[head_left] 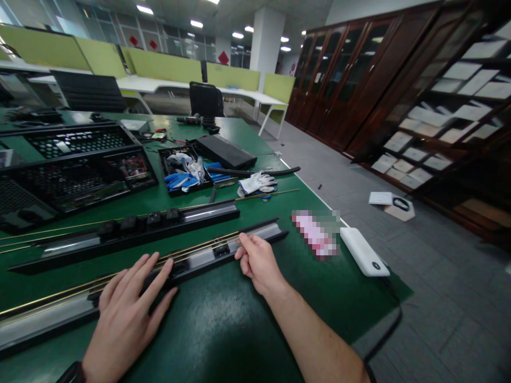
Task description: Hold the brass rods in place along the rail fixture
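While your left grip (pixel 128 306) lay flat and released on the near rail (pixel 199 259), your right grip (pixel 257 263) was pinched on that same rail's front edge, further toward its right end. That rail ran diagonally across the green surface (pixel 223 324) right in front of you, with both grips touching it.

Risks, my read:
- The brass rods (pixel 56 294) sat thin and loose along the rail. Uneven palm pressure could have bent them or popped them out of their groove.
- The rail's right end pointed toward the power bank (pixel 364 251) at the surface edge. A sideways slide could have shoved it off.
- A pinch on one edge only meant the rail could have twisted.

Counts:
- 2 rails: the near one and the far rail (pixel 131 238).
- 4 black blocks (pixel 154 218) on the far rail; I could make out 2 on the near one.
- At least 2 brass rods on the near rail; couldn't tell the exact number.
- 1 power bank.
- 1 pair of white gloves (pixel 255 183).
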### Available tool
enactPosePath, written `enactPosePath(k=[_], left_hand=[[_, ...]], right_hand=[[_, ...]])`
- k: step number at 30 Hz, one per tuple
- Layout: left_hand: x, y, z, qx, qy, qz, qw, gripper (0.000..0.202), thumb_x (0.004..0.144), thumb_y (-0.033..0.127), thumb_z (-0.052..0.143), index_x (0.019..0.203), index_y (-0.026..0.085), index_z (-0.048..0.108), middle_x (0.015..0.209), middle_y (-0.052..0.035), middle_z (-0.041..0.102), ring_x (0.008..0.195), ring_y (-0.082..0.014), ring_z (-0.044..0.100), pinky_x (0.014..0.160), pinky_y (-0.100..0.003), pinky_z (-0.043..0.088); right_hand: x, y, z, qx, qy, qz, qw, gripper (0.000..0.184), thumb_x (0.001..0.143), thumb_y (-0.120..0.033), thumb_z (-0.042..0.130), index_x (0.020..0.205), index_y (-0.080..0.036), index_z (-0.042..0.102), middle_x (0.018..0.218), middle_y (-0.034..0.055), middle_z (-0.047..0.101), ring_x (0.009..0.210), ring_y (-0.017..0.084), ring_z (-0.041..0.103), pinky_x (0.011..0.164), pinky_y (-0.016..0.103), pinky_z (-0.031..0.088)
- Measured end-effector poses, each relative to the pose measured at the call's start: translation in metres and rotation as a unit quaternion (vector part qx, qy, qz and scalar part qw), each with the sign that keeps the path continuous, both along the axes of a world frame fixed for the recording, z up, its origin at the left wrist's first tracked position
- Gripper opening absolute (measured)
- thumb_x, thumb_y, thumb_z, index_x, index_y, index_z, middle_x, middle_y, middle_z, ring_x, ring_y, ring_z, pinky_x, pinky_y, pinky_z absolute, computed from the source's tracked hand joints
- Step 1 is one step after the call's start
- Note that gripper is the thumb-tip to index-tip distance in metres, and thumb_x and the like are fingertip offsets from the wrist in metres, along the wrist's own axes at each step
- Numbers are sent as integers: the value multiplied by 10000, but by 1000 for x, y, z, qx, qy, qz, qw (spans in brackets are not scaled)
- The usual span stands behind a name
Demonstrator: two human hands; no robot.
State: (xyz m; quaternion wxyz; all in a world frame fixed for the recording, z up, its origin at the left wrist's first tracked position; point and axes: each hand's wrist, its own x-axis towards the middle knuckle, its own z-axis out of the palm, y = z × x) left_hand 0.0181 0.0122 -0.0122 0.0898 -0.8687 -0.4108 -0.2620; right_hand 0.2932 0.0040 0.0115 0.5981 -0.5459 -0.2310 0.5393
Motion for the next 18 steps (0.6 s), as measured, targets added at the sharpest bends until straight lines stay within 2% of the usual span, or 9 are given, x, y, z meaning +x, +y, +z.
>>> enactPosePath(k=[5, 11, 16, 18], left_hand=[[3, 1, -1, -2, 0, 9, 1000, 568, 954, 451, 499, 1495, 299, 413, 1541, -143, 422, 1414, -369, 403, 1144, -565, 287], [2, 2, -1, -2, 4, 1, 1000, 567, 958, 447, 487, 1497, 288, 408, 1537, -146, 425, 1422, -363, 393, 1148, -559, 282], [2, 2, 0, 5, 2, -1, 1000, 573, 962, 452, 475, 1501, 270, 406, 1535, -148, 429, 1415, -370, 402, 1151, -562, 276], [1, 2, 0, 4, 2, -1, 1000, 579, 959, 459, 476, 1503, 271, 405, 1540, -143, 425, 1415, -369, 402, 1154, -561, 273]], right_hand=[[-1, 0, 1, -1, -5, 31, 999, 401, 804, -558, 683, 842, -168, 596, 604, 5, 650, 284, 53, 398, 277, 179, 125], [4, 0, 1, 11, 8, -13, 1000, 369, 817, -531, 670, 845, -176, 576, 580, -17, 625, 287, 55, 386, 280, 175, 115], [0, -1, 1, 2, 4, 47, 999, 392, 798, -534, 697, 851, -157, 605, 615, 2, 649, 287, 50, 391, 274, 178, 122], [0, 0, 2, -3, 8, 34, 999, 395, 808, -542, 681, 866, -160, 600, 613, 3, 651, 287, 52, 396, 276, 176, 115]])
